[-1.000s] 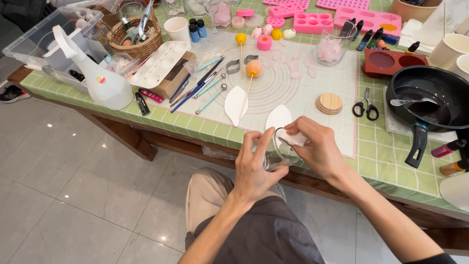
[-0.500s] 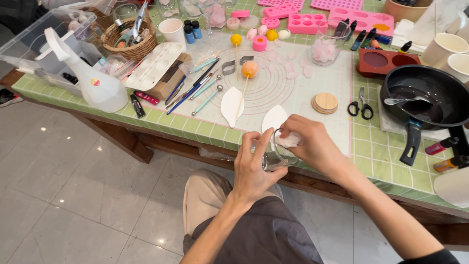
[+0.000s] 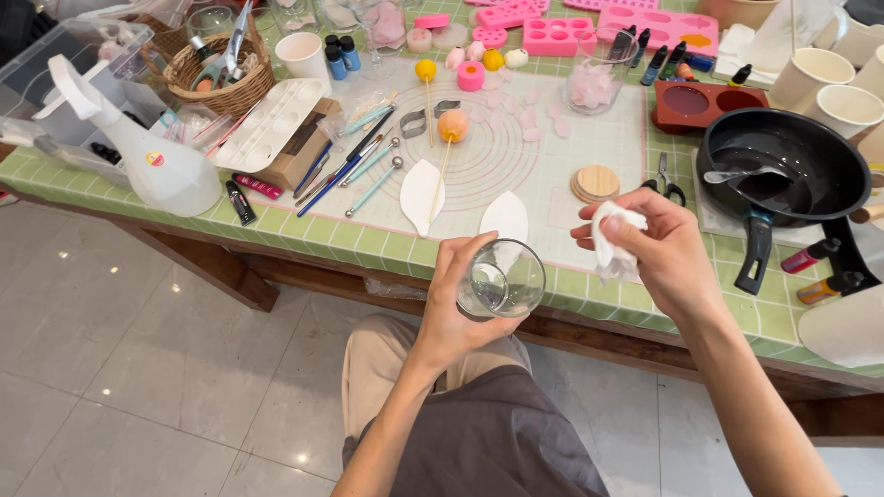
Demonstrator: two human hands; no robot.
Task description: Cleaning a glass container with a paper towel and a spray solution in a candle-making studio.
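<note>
Black frying pan (image 3: pixel 810 170), wicker basket (image 3: pixel 221 69), scissors (image 3: pixel 665 184), pink moulds (image 3: pixel 562 37)

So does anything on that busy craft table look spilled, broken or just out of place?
Nothing looks spilled or broken. The table is crowded. The black pan holds a spoon, its handle reaching toward the front edge. The left hand holds a clear glass, tilted, and the right hand grips a white tissue.

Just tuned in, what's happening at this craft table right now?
A seated person holds a clear glass cup in the left hand, tilted so its open mouth faces the camera, in front of the green-tiled table's edge. The right hand grips a crumpled white tissue beside the cup, not touching it. White leaf-shaped pieces, a black pan and pink silicone molds lie on the table.
</note>
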